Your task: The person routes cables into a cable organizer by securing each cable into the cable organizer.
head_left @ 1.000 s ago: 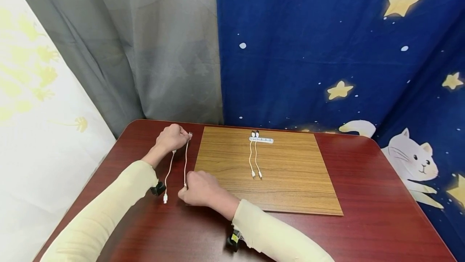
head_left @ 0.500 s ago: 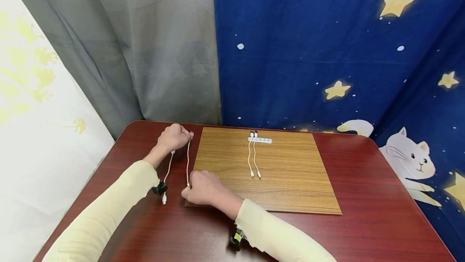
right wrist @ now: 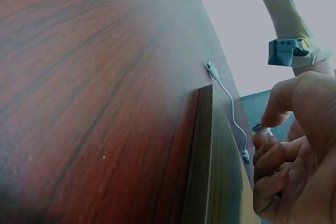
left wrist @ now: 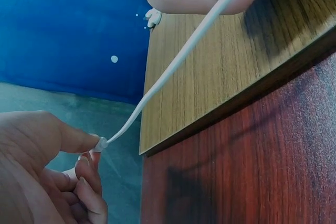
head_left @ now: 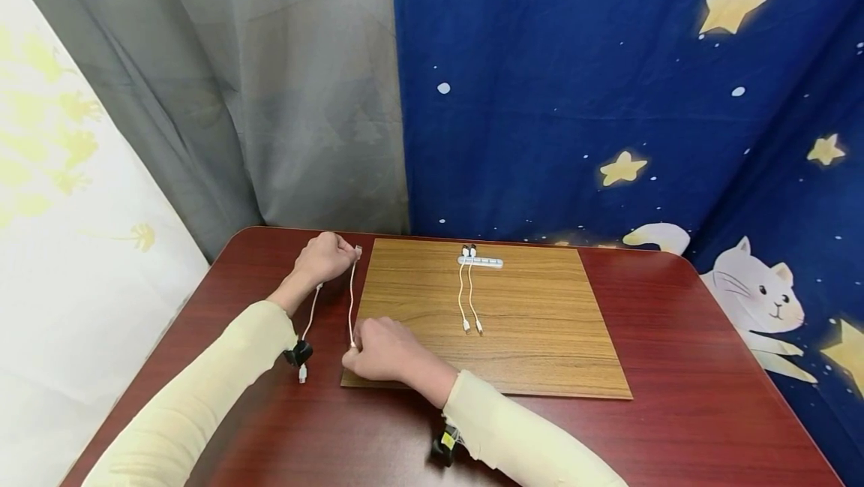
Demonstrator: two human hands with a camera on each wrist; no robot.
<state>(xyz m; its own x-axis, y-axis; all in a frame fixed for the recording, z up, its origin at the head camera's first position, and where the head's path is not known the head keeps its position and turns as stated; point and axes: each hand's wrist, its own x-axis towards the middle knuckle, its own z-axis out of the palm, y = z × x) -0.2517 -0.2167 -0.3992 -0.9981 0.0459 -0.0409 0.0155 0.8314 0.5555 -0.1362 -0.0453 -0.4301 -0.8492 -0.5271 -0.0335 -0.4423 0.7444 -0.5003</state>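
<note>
Head: looked down toward twelve o'clock, farthest back.
Left wrist: sat close, board (left wrist: 220, 72) at two o'clock.
Right wrist: sat close, board at five o'clock.
All: shared board, held cable (left wrist: 189, 46).

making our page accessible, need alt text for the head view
A left hand and right hand hold opposite ends of a white cable over a reddish table. Two more cables sit in a clip strip on a wooden board.

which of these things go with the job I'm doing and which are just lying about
Seemingly in the job:
held cable, an end pinched in each of left hand and right hand
clip strip with two cables at its left end
board

Lying about:
loose cable, perhaps for later
gray curtain, blue curtain: backdrop
</note>
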